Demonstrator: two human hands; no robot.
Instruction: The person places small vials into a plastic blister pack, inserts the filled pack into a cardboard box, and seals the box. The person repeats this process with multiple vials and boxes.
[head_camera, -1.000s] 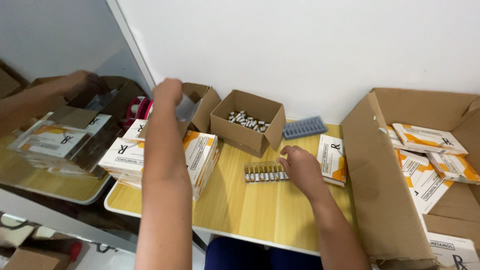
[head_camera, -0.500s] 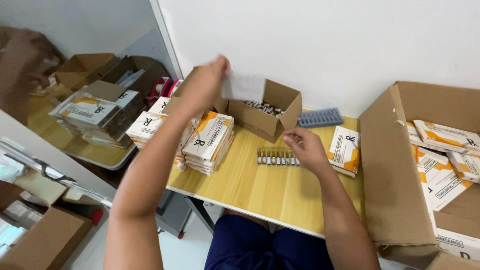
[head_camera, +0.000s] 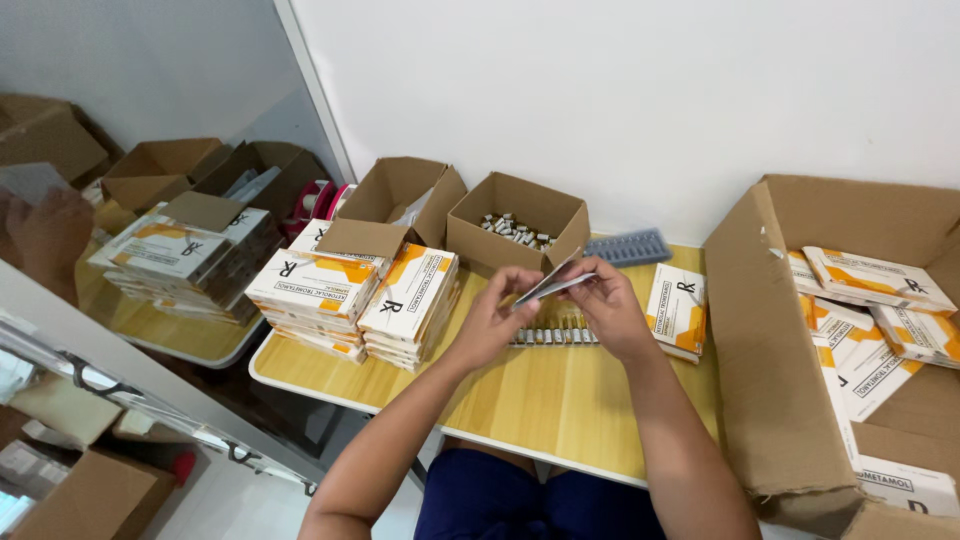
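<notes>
— What do the hands hold over the pale wood-grain table (head_camera: 560, 400)?

— A thin folded paper leaflet (head_camera: 553, 284), white and flat, sits pinched between both hands. The left hand (head_camera: 493, 318) closes thumb and fingers on its lower left edge; the right hand (head_camera: 607, 308) grips its right end with curled fingers. The leaflet hangs just above a clear plastic tray of small amber glass ampoules (head_camera: 556, 336), which lies flat on the table between the wrists.

— And around that tray?

— Behind it stands a small open cardboard box (head_camera: 520, 232) holding loose little vials, with a second open cardboard box (head_camera: 395, 190) to its left. A ribbed blue-grey plastic tray (head_camera: 627, 246) lies behind and to the right, against the white wall. Left of the ampoule tray rise two stacks of glossy white-and-orange cartons (head_camera: 355, 295); just right of it lies a single carton (head_camera: 678, 308). Farther right, a large brown corrugated box (head_camera: 780, 370) holds more cartons and walls off that side. Bare tabletop stretches from the ampoule tray to the near edge.
</notes>
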